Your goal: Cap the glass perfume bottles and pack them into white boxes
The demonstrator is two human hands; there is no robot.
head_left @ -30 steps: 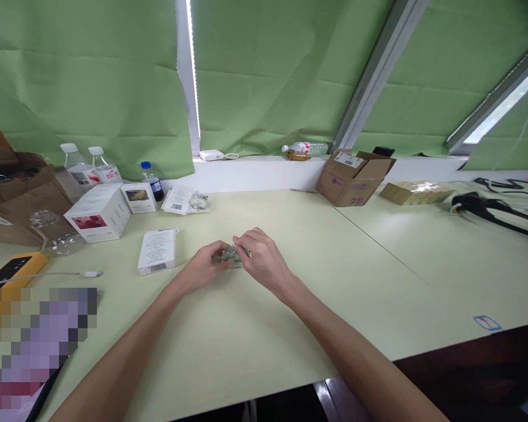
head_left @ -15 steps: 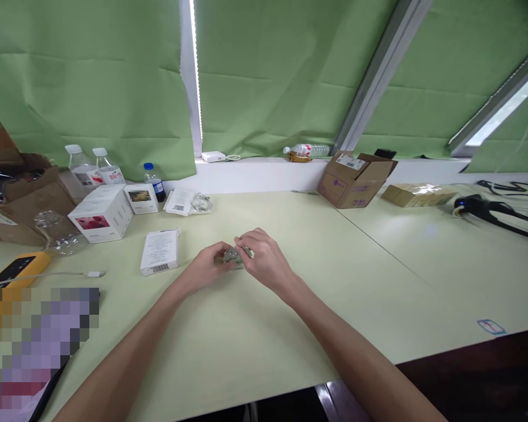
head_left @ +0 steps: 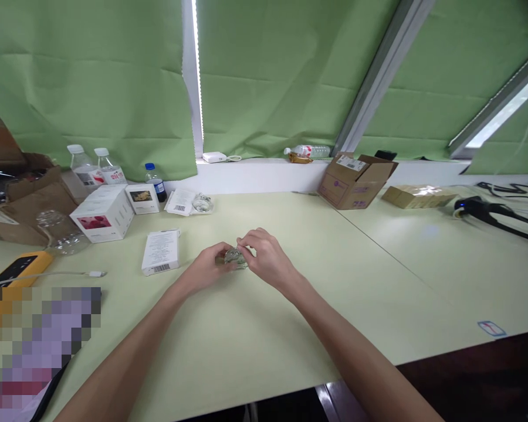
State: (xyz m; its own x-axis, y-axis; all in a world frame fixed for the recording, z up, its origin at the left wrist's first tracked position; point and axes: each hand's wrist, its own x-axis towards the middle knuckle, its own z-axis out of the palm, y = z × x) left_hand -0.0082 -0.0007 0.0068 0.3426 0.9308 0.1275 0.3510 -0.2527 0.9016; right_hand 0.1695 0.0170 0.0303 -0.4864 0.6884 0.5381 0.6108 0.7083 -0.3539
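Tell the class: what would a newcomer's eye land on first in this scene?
Two bare hands meet mid-table: the left hand and right hand both pinch a small clear glass object. Left of them lies a flat white box showing its barcode. Behind, green blinds fill the window, with an open cardboard box beneath.

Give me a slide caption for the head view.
Both hands, left hand and right hand, grip a small clear object over the table.

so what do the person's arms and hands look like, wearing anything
Both forearms are bare right down to the frame's bottom edge: no sleeves, gloves, watch or bands show. The left hand and right hand look free of rings, though the fingers are too small to be sure.
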